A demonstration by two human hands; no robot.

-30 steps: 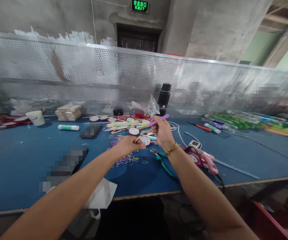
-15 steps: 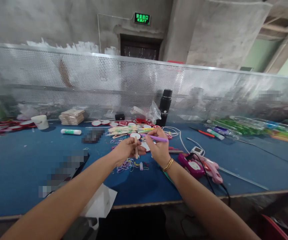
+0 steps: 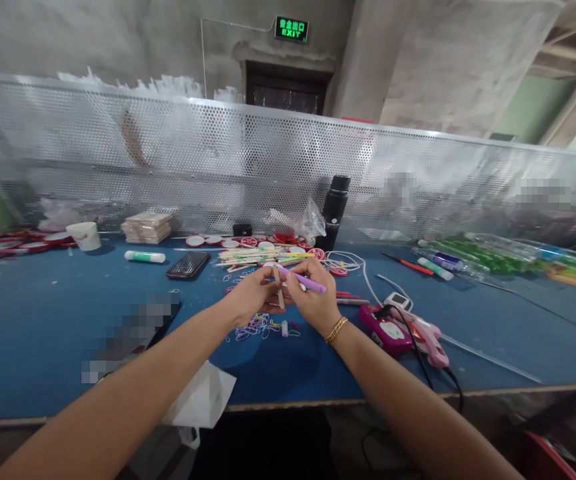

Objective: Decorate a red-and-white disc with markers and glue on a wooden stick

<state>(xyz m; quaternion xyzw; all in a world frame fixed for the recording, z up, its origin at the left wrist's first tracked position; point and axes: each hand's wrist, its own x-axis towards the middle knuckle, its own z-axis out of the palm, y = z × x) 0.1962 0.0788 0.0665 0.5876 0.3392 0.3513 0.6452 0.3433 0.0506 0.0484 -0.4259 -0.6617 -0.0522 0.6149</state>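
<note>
While the left hand (image 3: pixel 255 295) pinches a flat, pale wooden stick (image 3: pixel 281 298), the right hand (image 3: pixel 317 298) grips a slick purple pen (image 3: pixel 310 282), both in front of the cylindrical bottle (image 3: pixel 335 215).

The purple pen (image 3: pixel 309 283) has drawn close to the wooden stick (image 3: pixel 281 295). A lilac cylinder (image 3: pixel 285 329) now lies on the stick's near side.

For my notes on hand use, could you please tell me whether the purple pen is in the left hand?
No, the right hand grips the purple pen, while the left hand holds a pale flat stick.
</note>
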